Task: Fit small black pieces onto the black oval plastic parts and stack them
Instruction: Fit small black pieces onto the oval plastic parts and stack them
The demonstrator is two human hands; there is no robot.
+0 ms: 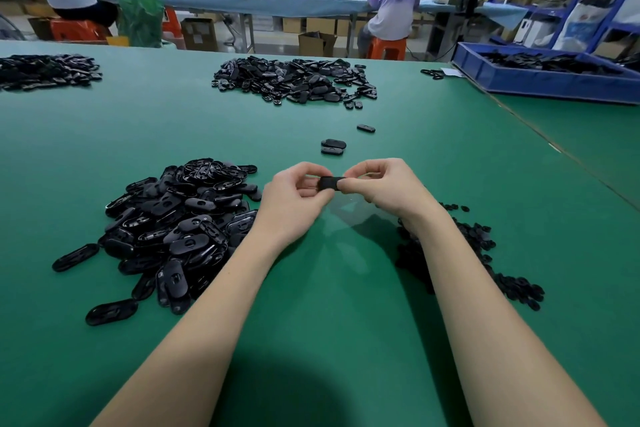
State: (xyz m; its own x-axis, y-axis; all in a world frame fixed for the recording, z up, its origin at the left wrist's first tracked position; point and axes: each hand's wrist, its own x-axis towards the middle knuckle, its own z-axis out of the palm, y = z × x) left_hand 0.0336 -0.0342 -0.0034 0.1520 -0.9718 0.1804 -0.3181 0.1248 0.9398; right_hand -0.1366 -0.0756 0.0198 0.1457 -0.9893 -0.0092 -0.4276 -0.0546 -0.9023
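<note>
Though part-hidden, oval part (330,183) lengthwise L–R, both hands.

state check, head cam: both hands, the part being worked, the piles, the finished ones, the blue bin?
left hand: pinches the held oval part
right hand: pinches the same part
held oval part: off the table, between both hands
near pile of oval parts: loose heap, unstacked
small black pieces: loose heap beside the right forearm
finished pair: lying side by side
single oval: lying alone
blue bin: holds black parts
</note>
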